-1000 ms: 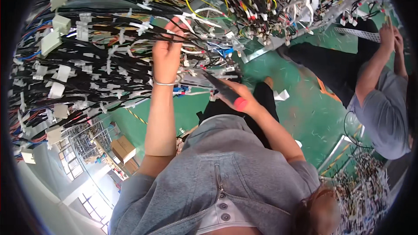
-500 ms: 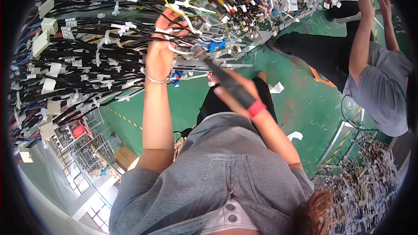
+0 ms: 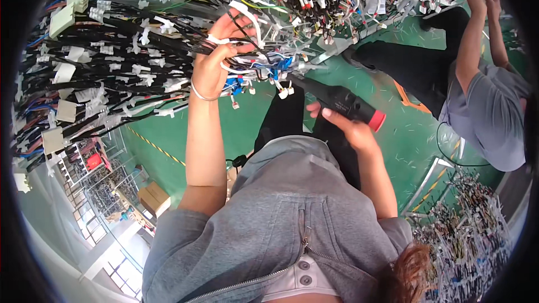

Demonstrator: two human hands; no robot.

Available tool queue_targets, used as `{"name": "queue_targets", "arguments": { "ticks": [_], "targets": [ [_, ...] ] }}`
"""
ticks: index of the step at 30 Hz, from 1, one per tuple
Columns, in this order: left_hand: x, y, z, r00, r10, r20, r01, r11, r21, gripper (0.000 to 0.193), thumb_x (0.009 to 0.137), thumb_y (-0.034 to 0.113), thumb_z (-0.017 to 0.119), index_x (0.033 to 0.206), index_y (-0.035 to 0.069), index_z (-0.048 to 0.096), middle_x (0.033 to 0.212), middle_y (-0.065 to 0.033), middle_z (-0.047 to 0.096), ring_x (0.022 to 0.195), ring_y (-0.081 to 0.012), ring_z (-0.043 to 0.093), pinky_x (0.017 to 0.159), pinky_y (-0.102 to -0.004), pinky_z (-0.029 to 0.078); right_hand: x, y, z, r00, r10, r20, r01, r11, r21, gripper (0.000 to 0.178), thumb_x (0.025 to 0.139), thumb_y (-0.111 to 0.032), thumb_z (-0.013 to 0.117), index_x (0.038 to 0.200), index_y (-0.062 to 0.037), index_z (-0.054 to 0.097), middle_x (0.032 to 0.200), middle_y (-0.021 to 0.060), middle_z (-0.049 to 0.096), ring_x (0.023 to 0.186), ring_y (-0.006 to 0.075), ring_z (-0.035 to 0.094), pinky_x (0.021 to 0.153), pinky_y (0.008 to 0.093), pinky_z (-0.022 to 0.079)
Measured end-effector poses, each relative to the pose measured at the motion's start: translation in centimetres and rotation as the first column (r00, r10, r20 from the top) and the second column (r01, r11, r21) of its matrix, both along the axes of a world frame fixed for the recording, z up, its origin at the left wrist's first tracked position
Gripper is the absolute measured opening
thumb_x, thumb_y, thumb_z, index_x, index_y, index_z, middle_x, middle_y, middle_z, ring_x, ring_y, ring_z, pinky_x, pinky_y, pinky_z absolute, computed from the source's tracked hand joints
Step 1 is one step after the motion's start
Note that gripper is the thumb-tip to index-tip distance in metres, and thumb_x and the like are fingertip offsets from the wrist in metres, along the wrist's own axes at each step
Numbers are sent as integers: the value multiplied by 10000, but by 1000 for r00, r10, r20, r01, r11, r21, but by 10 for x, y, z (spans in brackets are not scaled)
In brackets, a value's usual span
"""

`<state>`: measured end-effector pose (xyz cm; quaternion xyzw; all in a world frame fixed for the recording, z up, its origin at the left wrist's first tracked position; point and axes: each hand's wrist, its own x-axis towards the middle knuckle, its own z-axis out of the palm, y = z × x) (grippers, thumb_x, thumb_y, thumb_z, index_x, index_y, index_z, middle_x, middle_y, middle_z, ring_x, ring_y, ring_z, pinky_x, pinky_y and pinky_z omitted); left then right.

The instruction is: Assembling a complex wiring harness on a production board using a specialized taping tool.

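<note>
A: Where's the black tool (image 3: 342, 102)?
B: In the right hand (image 3: 356, 130), fingers wrapped around it, red end outward, narrow tip near the blue connectors (image 3: 282, 67).
A: And the left hand (image 3: 211, 76)?
B: Fingers curled around a bunch of wires (image 3: 241, 60); how tightly, I can't tell.
A: Further out?
B: 1 co-worker (image 3: 487, 109) at right, over the green floor (image 3: 393, 154).

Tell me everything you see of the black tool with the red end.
The black tool has a rounded body, likely plastic, with pale markings, narrowing toward its front; its red end caps the rear. It slants, front pointing up-left toward the blue connectors, rear down-right. The right hand holds it. Whether its tip touches any wiring is unclear.
</note>
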<state>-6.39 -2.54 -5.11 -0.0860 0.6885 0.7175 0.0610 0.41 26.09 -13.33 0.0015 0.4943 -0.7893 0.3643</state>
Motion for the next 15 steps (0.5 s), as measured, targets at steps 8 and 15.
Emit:
{"name": "queue_targets", "arguments": {
  "ticks": [8, 15],
  "targets": [
    [8, 6, 6, 994, -85, -70, 91, 991, 93, 831, 710, -29, 413, 1522, 46, 255, 1491, -180, 376, 1375, -299, 387, 1021, -495, 492, -17, -27, 13, 1000, -1, -16, 0, 996, -92, 307, 931, -157, 592, 1171, 29, 640, 1054, 123, 702, 997, 205, 648, 905, 361, 502],
    [12, 7, 13, 993, -93, -66, 100, 989, 109, 849, 692, -21, 409, 1525, 46, 258, 1551, -167, 293, 1445, -310, 270, 931, -467, 565, -18, -8, 13, 977, -24, 210, 47, 994, -101, 376, 936, -146, 580, 1251, 59, 576, 1073, 175, 689, 990, 246, 668, 911, 367, 522]
  ]
}}
